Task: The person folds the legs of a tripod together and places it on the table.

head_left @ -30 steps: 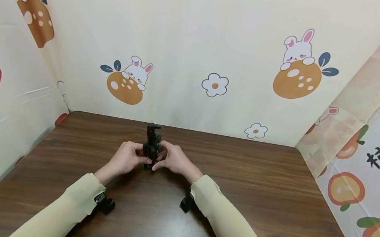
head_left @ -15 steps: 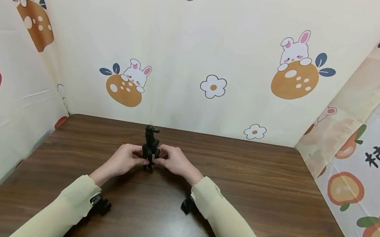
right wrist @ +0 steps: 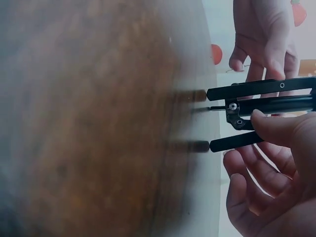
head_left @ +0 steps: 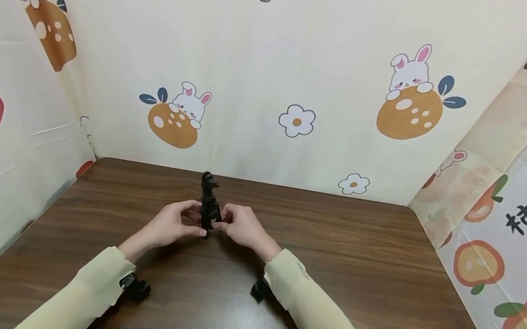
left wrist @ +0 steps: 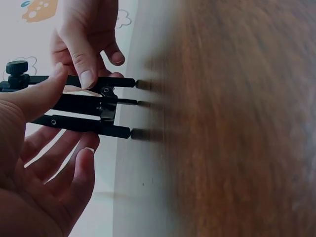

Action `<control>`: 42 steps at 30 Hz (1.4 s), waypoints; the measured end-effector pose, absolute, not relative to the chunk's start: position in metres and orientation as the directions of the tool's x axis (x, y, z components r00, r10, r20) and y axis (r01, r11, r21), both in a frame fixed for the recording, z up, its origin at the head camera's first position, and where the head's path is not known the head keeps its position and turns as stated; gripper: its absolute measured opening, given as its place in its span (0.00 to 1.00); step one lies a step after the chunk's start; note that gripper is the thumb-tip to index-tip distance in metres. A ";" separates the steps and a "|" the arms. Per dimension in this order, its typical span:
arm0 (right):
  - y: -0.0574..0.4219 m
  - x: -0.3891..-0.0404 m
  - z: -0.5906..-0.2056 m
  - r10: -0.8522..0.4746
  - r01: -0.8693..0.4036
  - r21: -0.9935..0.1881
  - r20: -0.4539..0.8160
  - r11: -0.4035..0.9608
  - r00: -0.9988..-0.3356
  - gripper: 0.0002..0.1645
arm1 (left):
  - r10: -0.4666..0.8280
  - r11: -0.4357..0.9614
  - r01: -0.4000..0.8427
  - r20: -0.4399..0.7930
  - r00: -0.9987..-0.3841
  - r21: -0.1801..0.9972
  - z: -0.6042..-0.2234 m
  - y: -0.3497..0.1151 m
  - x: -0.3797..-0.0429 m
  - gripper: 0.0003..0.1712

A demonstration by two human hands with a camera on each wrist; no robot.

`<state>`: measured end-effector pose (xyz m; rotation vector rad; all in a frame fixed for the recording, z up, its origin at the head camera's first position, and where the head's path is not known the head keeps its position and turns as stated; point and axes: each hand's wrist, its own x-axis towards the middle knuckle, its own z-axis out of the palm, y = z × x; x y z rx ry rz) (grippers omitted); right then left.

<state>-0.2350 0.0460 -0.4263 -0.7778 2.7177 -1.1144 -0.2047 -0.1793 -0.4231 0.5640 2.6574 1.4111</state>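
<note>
A pale printed backdrop (head_left: pixel 254 58) fills the upper frame, the brown desk (head_left: pixel 331 256) spans below, and a black tripod (head_left: pixel 210 208) stands on it left of centre, its legs (left wrist: pixel 118 129) pinched between the thumb and fingers (left wrist: pixel 85 170) of the left hand (head_left: pixel 169 224) and right hand (head_left: pixel 244 227) on either side.

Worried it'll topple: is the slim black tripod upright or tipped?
Upright: the slim black tripod points its feet down toward the brown wooden table.

The tripod (head_left: pixel 210 208) looks smooth, metal-like; the wood-grain tabletop (head_left: pixel 218 287) is glossy, the sleeves (head_left: pixel 318 310) matt cloth.
</note>
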 end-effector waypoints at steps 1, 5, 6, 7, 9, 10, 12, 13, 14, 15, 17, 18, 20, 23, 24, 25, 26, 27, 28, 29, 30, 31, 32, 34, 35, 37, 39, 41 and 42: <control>0.046 -0.234 -0.426 -0.498 -0.420 -0.682 0.093 0.599 -0.862 0.12 | 0.351 0.505 0.278 0.100 -0.931 0.817 -0.423 -0.179 -0.205 0.29; 0.046 -0.232 -0.428 -0.525 -0.433 -0.688 0.089 0.582 -0.846 0.11 | 0.346 0.506 0.281 0.106 -0.932 0.816 -0.423 -0.179 -0.203 0.27; 0.046 -0.233 -0.429 -0.536 -0.439 -0.690 0.088 0.575 -0.840 0.10 | 0.342 0.507 0.277 0.104 -0.934 0.816 -0.423 -0.179 -0.203 0.27; 0.046 -0.233 -0.429 -0.547 -0.446 -0.692 0.087 0.568 -0.832 0.09 | 0.340 0.510 0.277 0.105 -0.935 0.814 -0.422 -0.180 -0.203 0.26; 0.047 -0.234 -0.430 -0.567 -0.459 -0.693 0.087 0.556 -0.819 0.07 | 0.341 0.514 0.279 0.105 -0.934 0.811 -0.422 -0.180 -0.202 0.26; 0.047 -0.234 -0.431 -0.577 -0.465 -0.694 0.087 0.549 -0.812 0.07 | 0.341 0.512 0.280 0.107 -0.934 0.812 -0.422 -0.181 -0.202 0.26; 0.047 -0.234 -0.431 -0.590 -0.474 -0.696 0.089 0.539 -0.802 0.06 | 0.346 0.510 0.289 0.115 -0.931 0.810 -0.422 -0.181 -0.202 0.26; 0.047 -0.234 -0.431 -0.595 -0.476 -0.699 0.089 0.534 -0.799 0.05 | 0.351 0.506 0.294 0.117 -0.929 0.811 -0.421 -0.181 -0.202 0.26; 0.047 -0.234 -0.431 -0.599 -0.477 -0.703 0.090 0.528 -0.796 0.05 | 0.357 0.503 0.298 0.119 -0.927 0.811 -0.421 -0.181 -0.202 0.26; 0.048 -0.234 -0.431 -0.602 -0.475 -0.708 0.087 0.523 -0.794 0.05 | 0.361 0.502 0.298 0.116 -0.925 0.812 -0.421 -0.181 -0.202 0.26; 0.048 -0.233 -0.431 -0.607 -0.466 -0.719 0.077 0.516 -0.791 0.05 | 0.373 0.504 0.303 0.113 -0.921 0.809 -0.420 -0.181 -0.202 0.25; 0.048 -0.233 -0.431 -0.609 -0.460 -0.725 0.070 0.513 -0.790 0.04 | 0.379 0.505 0.303 0.108 -0.919 0.808 -0.420 -0.181 -0.202 0.24; 0.048 -0.233 -0.431 -0.614 -0.448 -0.736 0.056 0.507 -0.788 0.04 | 0.390 0.505 0.303 0.100 -0.915 0.808 -0.418 -0.181 -0.203 0.23; 0.048 -0.234 -0.432 -0.622 -0.449 -0.740 0.052 0.502 -0.781 0.05 | 0.410 0.499 0.311 0.096 -0.907 0.808 -0.417 -0.181 -0.203 0.20; 0.047 -0.235 -0.432 -0.626 -0.454 -0.738 0.055 0.499 -0.778 0.05 | 0.417 0.494 0.312 0.094 -0.904 0.812 -0.417 -0.181 -0.203 0.19; 0.047 -0.235 -0.433 -0.630 -0.462 -0.734 0.060 0.498 -0.774 0.05 | 0.424 0.490 0.318 0.097 -0.901 0.811 -0.417 -0.181 -0.203 0.18; 0.047 -0.236 -0.433 -0.635 -0.473 -0.728 0.067 0.496 -0.770 0.05 | 0.429 0.488 0.324 0.100 -0.897 0.810 -0.417 -0.181 -0.202 0.17; 0.047 -0.236 -0.433 -0.640 -0.486 -0.719 0.075 0.497 -0.765 0.05 | 0.434 0.487 0.332 0.106 -0.894 0.808 -0.417 -0.180 -0.202 0.17; 0.046 -0.237 -0.433 -0.645 -0.498 -0.711 0.081 0.497 -0.760 0.05 | 0.439 0.485 0.341 0.112 -0.891 0.805 -0.418 -0.180 -0.202 0.16; 0.046 -0.238 -0.433 -0.647 -0.509 -0.702 0.089 0.499 -0.757 0.06 | 0.440 0.484 0.343 0.115 -0.891 0.805 -0.418 -0.180 -0.202 0.15; 0.047 -0.238 -0.433 -0.648 -0.518 -0.694 0.096 0.500 -0.755 0.06 | 0.442 0.485 0.352 0.123 -0.888 0.801 -0.418 -0.179 -0.202 0.15; 0.047 -0.239 -0.433 -0.650 -0.530 -0.684 0.106 0.501 -0.752 0.06 | 0.443 0.488 0.361 0.132 -0.887 0.795 -0.418 -0.179 -0.202 0.14; 0.047 -0.240 -0.432 -0.653 -0.541 -0.674 0.115 0.502 -0.749 0.06 | 0.442 0.492 0.371 0.140 -0.886 0.788 -0.418 -0.178 -0.202 0.14; 0.048 -0.241 -0.431 -0.656 -0.568 -0.645 0.134 0.511 -0.742 0.06 | 0.446 0.498 0.389 0.156 -0.881 0.775 -0.417 -0.177 -0.203 0.13; 0.048 -0.241 -0.431 -0.656 -0.579 -0.630 0.142 0.517 -0.741 0.06 | 0.450 0.501 0.400 0.163 -0.878 0.767 -0.417 -0.176 -0.203 0.13; 0.048 -0.243 -0.430 -0.661 -0.602 -0.597 0.153 0.530 -0.735 0.06 | 0.462 0.510 0.419 0.172 -0.870 0.751 -0.416 -0.176 -0.204 0.13; 0.048 -0.243 -0.428 -0.666 -0.620 -0.567 0.160 0.542 -0.728 0.06 | 0.474 0.516 0.435 0.177 -0.862 0.738 -0.414 -0.175 -0.205 0.12; 0.048 -0.243 -0.427 -0.671 -0.629 -0.551 0.160 0.548 -0.724 0.07 | 0.485 0.522 0.446 0.178 -0.857 0.727 -0.412 -0.174 -0.205 0.12; 0.048 -0.243 -0.426 -0.676 -0.635 -0.544 0.160 0.548 -0.720 0.07 | 0.486 0.525 0.448 0.177 -0.856 0.724 -0.411 -0.174 -0.205 0.12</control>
